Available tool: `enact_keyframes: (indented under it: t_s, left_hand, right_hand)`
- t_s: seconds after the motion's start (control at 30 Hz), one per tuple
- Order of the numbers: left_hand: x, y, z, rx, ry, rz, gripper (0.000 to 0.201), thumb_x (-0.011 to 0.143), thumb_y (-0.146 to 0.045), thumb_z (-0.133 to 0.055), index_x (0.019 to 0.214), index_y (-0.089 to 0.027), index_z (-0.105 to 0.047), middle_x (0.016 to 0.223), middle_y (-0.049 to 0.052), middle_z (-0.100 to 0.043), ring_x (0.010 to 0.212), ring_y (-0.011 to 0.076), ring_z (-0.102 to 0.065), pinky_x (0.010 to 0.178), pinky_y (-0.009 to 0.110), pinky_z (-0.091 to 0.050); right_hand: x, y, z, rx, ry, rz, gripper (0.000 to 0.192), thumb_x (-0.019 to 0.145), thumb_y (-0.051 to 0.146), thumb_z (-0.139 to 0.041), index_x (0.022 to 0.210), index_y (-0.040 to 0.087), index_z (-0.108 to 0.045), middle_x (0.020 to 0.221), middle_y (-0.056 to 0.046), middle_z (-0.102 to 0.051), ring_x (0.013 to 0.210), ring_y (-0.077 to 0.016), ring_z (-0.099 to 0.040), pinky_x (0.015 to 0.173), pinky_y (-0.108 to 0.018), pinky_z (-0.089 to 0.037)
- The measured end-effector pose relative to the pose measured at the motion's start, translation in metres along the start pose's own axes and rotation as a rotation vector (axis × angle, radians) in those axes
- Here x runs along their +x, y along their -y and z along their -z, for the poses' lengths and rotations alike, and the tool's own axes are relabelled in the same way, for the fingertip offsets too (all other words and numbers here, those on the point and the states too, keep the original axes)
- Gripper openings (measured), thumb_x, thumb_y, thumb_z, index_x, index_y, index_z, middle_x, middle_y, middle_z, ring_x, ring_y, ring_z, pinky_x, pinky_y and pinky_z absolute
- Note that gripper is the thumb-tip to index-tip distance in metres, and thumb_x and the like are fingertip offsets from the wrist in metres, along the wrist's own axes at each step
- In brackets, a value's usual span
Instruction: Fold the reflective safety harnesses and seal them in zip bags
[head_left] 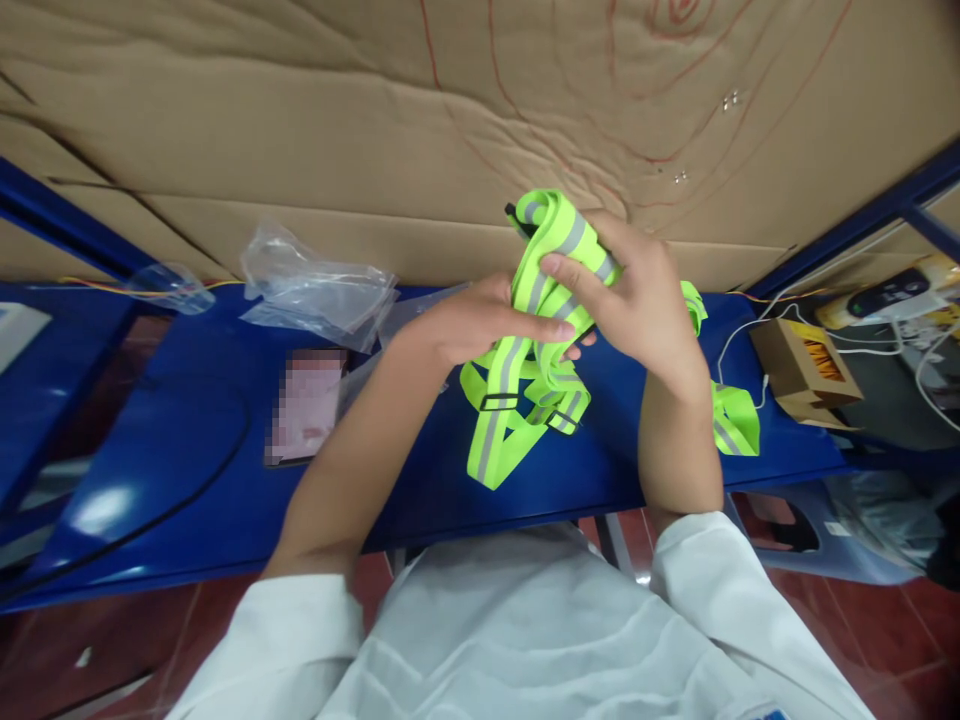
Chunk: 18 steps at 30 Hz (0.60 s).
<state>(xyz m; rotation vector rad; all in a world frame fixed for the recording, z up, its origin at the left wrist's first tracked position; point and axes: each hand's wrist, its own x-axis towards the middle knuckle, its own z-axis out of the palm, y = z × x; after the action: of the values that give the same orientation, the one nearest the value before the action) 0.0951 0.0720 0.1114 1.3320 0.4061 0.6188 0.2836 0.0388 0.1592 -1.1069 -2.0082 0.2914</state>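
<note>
A neon-yellow reflective strap harness [534, 290] with grey stripes is bunched between my two hands above the blue table. My left hand [495, 318] is closed on it from the left, thumb lying across the folded straps. From the right, my right hand [634, 285] grips the upper folds, its thumb on the front. Loose loops with black slide buckles [498, 402] hang below my hands. More neon strap [735, 418] lies on the table to the right, partly hidden behind my right forearm.
Clear plastic bags [319, 290] lie at the table's back left, near a phone [306, 408]. An open cardboard box [804, 368] and white cables stand at the right. A cardboard panel [337, 130] rises behind the blue table [187, 480]. A black cable crosses the left side.
</note>
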Motion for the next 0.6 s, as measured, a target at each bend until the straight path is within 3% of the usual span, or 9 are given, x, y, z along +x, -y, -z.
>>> enact_keyframes:
  t_s: [0.1, 0.23, 0.37, 0.47, 0.6]
  left_hand:
    - [0.001, 0.002, -0.001, -0.053, 0.086, 0.067, 0.037, 0.073, -0.042, -0.095, 0.102, -0.023, -0.080, 0.103, 0.008, -0.083, 0.087, 0.0264, -0.080, 0.081, 0.041, -0.067]
    - [0.003, 0.005, 0.000, -0.138, 0.105, 0.089, 0.049, 0.068, -0.047, -0.097, 0.105, -0.020, -0.079, 0.105, 0.013, -0.083, 0.084, 0.0294, -0.081, 0.074, 0.040, -0.067]
    - [0.004, 0.006, -0.006, -0.258, 0.172, 0.102, 0.060, 0.075, -0.068, -0.085, 0.109, -0.019, -0.077, 0.108, 0.015, -0.082, 0.090, 0.0318, -0.081, 0.079, 0.043, -0.067]
    - [0.001, 0.002, -0.013, -0.154, 0.192, 0.105, 0.049, 0.084, -0.060, -0.081, 0.110, -0.018, -0.078, 0.087, 0.011, -0.080, 0.075, 0.0254, -0.077, 0.073, 0.038, -0.065]
    - [-0.006, -0.010, -0.013, 0.126, 0.197, 0.082, 0.044, 0.089, -0.058, -0.078, 0.102, -0.017, -0.082, 0.067, 0.008, -0.073, 0.064, 0.0234, -0.073, 0.071, 0.037, -0.063]
  right_hand:
    - [0.001, 0.000, 0.003, 0.045, 0.022, -0.038, 0.027, 0.098, 0.053, -0.068, 0.106, 0.027, -0.075, 0.102, -0.003, -0.075, 0.096, -0.0266, -0.070, 0.097, -0.045, -0.057]
    - [0.002, 0.002, 0.005, 0.047, 0.014, -0.057, 0.030, 0.098, 0.056, -0.068, 0.098, 0.027, -0.075, 0.095, -0.002, -0.073, 0.089, -0.0246, -0.067, 0.092, -0.045, -0.059]
    - [0.001, 0.002, 0.009, 0.055, -0.143, -0.076, 0.037, 0.097, 0.060, -0.067, 0.099, 0.024, -0.075, 0.089, -0.005, -0.071, 0.081, -0.0229, -0.064, 0.082, -0.041, -0.058]
    - [-0.001, 0.001, 0.017, 0.047, -0.262, -0.074, 0.032, 0.097, 0.054, -0.071, 0.100, 0.022, -0.077, 0.082, -0.003, -0.069, 0.073, -0.0185, -0.062, 0.071, -0.035, -0.055]
    - [-0.006, 0.002, 0.027, 0.296, -0.141, -0.156, 0.030, 0.093, 0.053, -0.076, 0.100, 0.024, -0.079, 0.088, -0.003, -0.077, 0.076, -0.0188, -0.070, 0.063, -0.031, -0.057]
